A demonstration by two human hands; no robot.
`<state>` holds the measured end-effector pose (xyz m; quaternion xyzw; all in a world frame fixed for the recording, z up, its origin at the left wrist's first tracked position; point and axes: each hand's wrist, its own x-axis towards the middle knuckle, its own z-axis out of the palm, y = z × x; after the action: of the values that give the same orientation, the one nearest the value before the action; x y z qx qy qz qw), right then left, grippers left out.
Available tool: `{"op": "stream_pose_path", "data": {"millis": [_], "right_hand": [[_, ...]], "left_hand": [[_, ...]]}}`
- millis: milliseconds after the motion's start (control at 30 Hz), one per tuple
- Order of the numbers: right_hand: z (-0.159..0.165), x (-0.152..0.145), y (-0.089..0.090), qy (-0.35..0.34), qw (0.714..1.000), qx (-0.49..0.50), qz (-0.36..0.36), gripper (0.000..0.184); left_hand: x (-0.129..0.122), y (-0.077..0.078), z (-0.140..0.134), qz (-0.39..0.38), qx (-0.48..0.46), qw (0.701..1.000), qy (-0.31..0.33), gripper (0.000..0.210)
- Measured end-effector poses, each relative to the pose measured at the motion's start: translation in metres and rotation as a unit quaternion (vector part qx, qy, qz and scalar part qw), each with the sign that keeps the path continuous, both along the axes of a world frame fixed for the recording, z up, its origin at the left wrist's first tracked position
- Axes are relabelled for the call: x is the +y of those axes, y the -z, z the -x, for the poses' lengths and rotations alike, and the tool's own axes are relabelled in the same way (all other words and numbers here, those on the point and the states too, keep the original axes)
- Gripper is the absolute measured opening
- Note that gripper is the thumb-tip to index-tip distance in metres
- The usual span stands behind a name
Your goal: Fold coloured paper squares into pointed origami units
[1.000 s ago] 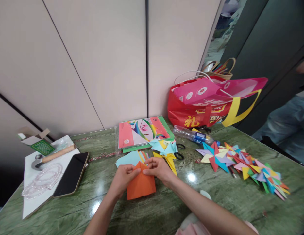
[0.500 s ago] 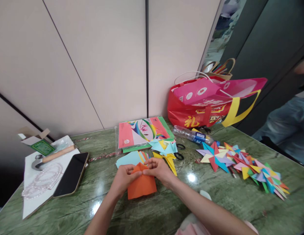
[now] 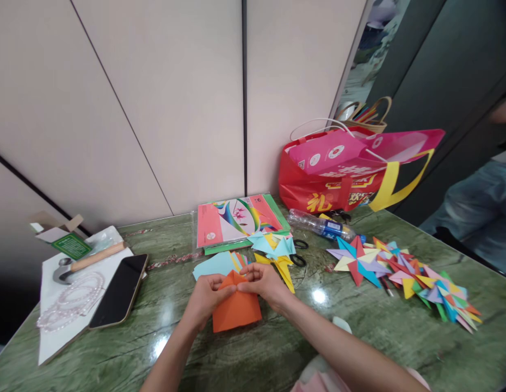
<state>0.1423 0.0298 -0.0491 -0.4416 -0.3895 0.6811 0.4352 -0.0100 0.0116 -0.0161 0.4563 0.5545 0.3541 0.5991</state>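
An orange sheet of paper (image 3: 236, 311) lies partly folded on the green marble table (image 3: 253, 348). My left hand (image 3: 207, 296) pinches its upper left fold, and my right hand (image 3: 263, 282) pinches the upper right fold, thumbs meeting at the top point. Light blue and striped sheets (image 3: 215, 265) lie just behind the orange one. Folded blue and yellow paper pieces (image 3: 277, 253) sit beside my right hand.
A pack of coloured paper (image 3: 236, 220) and black scissors (image 3: 298, 251) lie behind. Paper stars (image 3: 400, 272) spread to the right, near a plastic bottle (image 3: 318, 225) and a red bag (image 3: 338, 174). At left are a phone (image 3: 119, 290), beads (image 3: 71, 302) and a hammer (image 3: 85, 261). Another person's jeans (image 3: 477, 212) are at right.
The orange sheet has shifted slightly toward the back as my fingers press the fold; my hands have hardly moved.
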Motion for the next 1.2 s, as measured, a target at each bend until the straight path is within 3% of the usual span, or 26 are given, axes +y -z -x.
{"op": "stream_pose_path", "data": {"millis": [467, 900, 1200], "right_hand": [[-0.0017, 0.0007, 0.0021, -0.039, 0.999, 0.026, -0.022, 0.038], [-0.0034, 0.0021, 0.0016, -0.02, 0.998, -0.009, -0.052, 0.028], [-0.0031, 0.0004, -0.0041, -0.026, 0.998, -0.006, -0.06, 0.03]], "left_hand": [[-0.002, -0.0034, -0.0027, -0.026, 0.03, 0.999, -0.011, 0.027], [-0.0025, -0.003, -0.0025, 0.024, -0.048, 0.999, 0.008, 0.033], [-0.003, -0.0034, -0.003, 0.036, -0.061, 0.998, 0.002, 0.036]]}}
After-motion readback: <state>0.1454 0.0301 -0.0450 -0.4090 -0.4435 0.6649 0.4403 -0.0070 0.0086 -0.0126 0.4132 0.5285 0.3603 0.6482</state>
